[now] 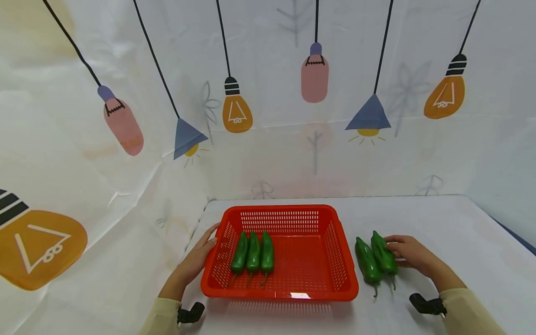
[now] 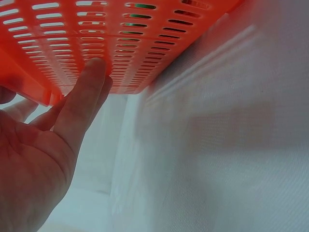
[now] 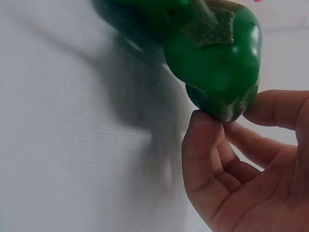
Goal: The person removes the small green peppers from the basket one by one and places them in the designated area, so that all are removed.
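A red plastic basket (image 1: pixel 297 260) with slotted walls stands on the white table. Inside, along its left part, three long green peppers (image 1: pixel 253 253) lie side by side with stems toward me. My left hand (image 1: pixel 197 258) is at the basket's left side; in the left wrist view its fairly straight fingers (image 2: pixel 87 92) rest against the slotted wall below the rim. To the right of the basket, my right hand (image 1: pixel 412 256) pinches a green pepper (image 1: pixel 382 253) between thumb and fingertips, gripping its side (image 3: pixel 217 63). Another green pepper (image 1: pixel 367 263) lies close beside it on the left.
The white-covered table (image 1: pixel 452 223) extends right and behind the basket. A white sheet (image 1: pixel 268 153) printed with hanging lamps rises behind the table and along the left. Black wrist mounts (image 1: pixel 427 304) are strapped at both sleeves.
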`<action>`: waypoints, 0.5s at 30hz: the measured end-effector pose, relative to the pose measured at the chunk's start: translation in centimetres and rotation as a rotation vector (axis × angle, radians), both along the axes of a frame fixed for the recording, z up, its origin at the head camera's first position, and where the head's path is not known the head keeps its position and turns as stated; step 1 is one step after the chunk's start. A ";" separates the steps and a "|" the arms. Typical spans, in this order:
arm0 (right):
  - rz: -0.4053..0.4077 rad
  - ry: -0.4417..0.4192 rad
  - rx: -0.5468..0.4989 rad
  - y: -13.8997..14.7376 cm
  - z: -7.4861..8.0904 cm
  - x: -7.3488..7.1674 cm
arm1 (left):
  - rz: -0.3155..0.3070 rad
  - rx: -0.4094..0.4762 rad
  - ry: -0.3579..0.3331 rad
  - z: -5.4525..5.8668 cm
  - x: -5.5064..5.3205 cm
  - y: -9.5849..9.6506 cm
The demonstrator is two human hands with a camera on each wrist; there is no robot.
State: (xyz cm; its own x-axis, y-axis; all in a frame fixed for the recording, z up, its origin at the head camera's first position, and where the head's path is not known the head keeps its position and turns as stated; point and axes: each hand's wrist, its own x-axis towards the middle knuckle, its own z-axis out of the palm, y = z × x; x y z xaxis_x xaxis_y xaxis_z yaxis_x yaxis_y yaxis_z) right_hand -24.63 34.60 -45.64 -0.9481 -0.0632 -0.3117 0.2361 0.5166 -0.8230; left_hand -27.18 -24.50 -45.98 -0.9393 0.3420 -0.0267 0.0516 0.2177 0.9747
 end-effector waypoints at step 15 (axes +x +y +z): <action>-0.014 -0.007 0.059 0.1 -1.8 -0.1 | 0.000 0.001 0.003 0.2 0.1 0.0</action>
State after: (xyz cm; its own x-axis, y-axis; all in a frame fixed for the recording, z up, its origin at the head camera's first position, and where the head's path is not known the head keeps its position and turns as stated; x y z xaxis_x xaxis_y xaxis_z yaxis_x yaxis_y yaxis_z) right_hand -24.75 34.71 -47.45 -0.9465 -0.0313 -0.3212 0.2493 0.5609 -0.7894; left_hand -27.06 -24.47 -45.82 -0.9393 0.3423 -0.0233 0.0546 0.2164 0.9748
